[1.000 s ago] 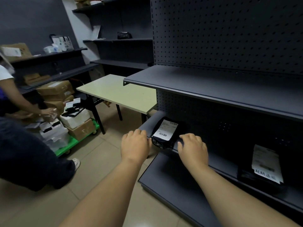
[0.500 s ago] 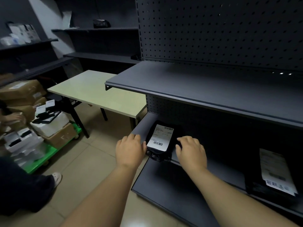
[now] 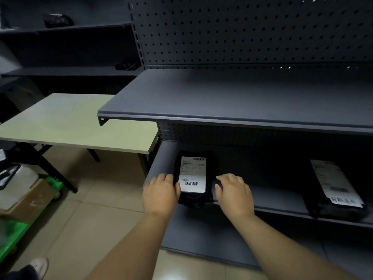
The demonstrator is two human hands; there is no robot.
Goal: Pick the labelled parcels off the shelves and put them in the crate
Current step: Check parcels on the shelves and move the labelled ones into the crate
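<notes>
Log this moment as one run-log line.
phase: reach | left hand: beside black labelled poly parcel | right hand: at its other side | parcel: on grey metal shelf, not lifted

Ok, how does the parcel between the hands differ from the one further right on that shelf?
The near parcel lies at the shelf's left end, flanked by the left hand and the right hand; the far parcel has no hand near it. The near parcel's label sits square to the view; the far parcel's slants. The near parcel's front end overhangs the shelf edge. Both are black bags with white barcode labels.
</notes>
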